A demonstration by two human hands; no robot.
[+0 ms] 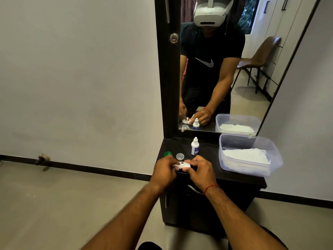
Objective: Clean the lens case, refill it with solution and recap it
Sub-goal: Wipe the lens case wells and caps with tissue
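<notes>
A: Head view. What occupies the near edge of the dark worktop (234,175)?

B: Both hands, meeting over that edge. The left hand (164,171) is curled closed around a small white wad, apparently tissue (175,166), pressed against the left end of the white lens case (185,165). The right hand (200,171) is closed on the right end of the case, fingers bent over its top. A red thread (211,187) circles the right wrist.

A: And the caps?

B: Both are off the case. A green cap (168,153) lies just beyond the left hand; a clear cap (180,156) sits to its right, open side up, touching neither hand.

A: Where is the solution?

B: A small white dropper bottle (194,146) with a blue label stands upright farther back, beyond the right hand, its nozzle cap on.

A: The right side of the worktop?

B: A translucent plastic tub (274,156) without a lid, holding a stack of white tissues (246,156).

A: Behind it all?

B: A tall mirror (252,73) in a dark frame, which repeats the hands, bottle and tub.
</notes>
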